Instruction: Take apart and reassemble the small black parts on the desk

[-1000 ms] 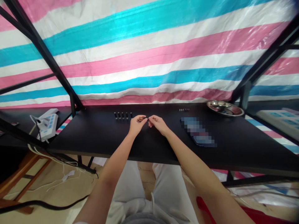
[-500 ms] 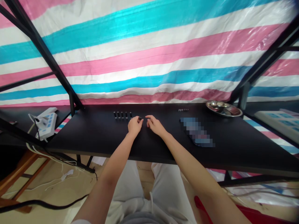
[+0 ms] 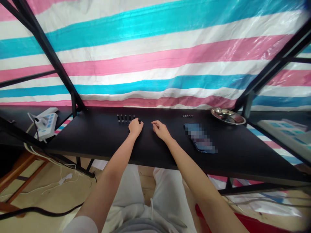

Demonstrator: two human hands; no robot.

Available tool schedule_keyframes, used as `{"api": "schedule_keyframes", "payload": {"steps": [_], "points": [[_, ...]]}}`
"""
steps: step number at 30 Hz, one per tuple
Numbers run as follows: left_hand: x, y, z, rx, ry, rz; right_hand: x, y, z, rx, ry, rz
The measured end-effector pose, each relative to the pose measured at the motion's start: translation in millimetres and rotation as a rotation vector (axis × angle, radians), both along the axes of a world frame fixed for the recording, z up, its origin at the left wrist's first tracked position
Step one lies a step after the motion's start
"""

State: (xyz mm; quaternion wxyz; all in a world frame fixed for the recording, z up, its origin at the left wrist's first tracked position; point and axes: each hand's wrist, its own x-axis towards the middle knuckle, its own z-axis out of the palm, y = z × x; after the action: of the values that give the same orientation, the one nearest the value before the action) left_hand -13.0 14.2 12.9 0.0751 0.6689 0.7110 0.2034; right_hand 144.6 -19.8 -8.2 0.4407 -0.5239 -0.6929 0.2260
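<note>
My left hand rests on the black table with its fingers curled round a small black cylinder, set down at the right end of a row of several upright small black cylinders. About a hand's width to the right, my right hand lies on the table with fingers loosely curled; whether anything is in them I cannot make out. The two hands are apart.
A phone lies right of my right hand. Farther back are a short row of tiny dark parts and a metal dish. A white power strip with cables sits at the left. Black frame posts flank the table.
Both hands were pinched together over one small piece; they have separated. My left hand moved left and back to the row's end with the piece. My right hand stayed near the middle.
</note>
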Motion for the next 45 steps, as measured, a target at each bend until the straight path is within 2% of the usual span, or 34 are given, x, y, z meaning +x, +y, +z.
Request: {"api": "schedule_keyframes", "payload": {"steps": [10, 19, 26, 34, 45], "points": [[6.5, 4.0, 8.7, -0.076, 0.022, 0.023, 0.9, -0.2, 0.9, -0.005, -0.003, 0.008], [6.7, 0.6, 9.3, -0.023, 0.07, 0.004, 1.4, 1.4, -0.9, -0.001, -0.005, 0.012], [2.4, -11.1, 8.3, -0.046, 0.109, 0.001, 6.7, 6.1, -6.8, -0.005, -0.073, -0.075], [-3.5, -34.8, -0.7, -0.014, 0.138, -0.262, 9.9, 10.0, -12.2, 0.013, -0.144, -0.096], [-7.3, -36.5, -0.7, -0.005, 0.082, -0.286, 12.4, 3.2, -9.6, -0.028, -0.127, -0.087]]}}
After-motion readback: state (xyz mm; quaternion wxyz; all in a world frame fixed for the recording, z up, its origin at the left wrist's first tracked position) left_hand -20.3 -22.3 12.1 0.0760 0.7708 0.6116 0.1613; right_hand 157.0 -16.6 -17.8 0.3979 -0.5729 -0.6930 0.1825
